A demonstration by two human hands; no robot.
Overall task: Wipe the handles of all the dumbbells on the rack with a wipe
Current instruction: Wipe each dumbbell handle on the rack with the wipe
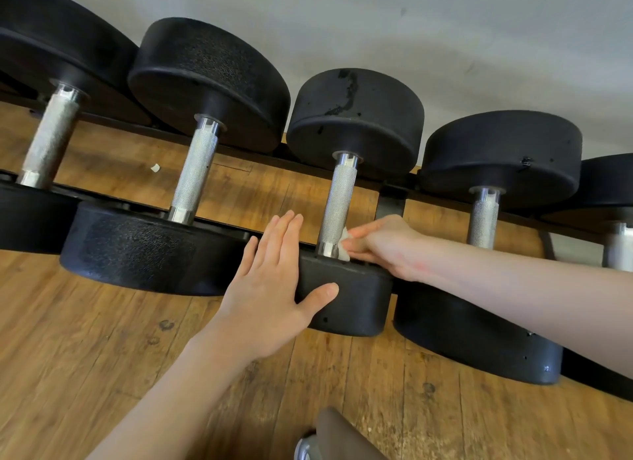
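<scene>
Wood floor; wipe [343, 244] in right grip [383, 244].

The dumbbells sit side by side on the rack [390, 199], their black heads nearly touching, so open room lies only between the front and back rails, around each knurled handle [337, 202]. At the middle handle's lower end, the right hand [387, 245] and wipe [343, 245] fill the gap; the left hand [270, 288] covers that dumbbell's front head [356, 305].

Knurled metal handle [337, 202], matt black heads [356, 117]
</scene>
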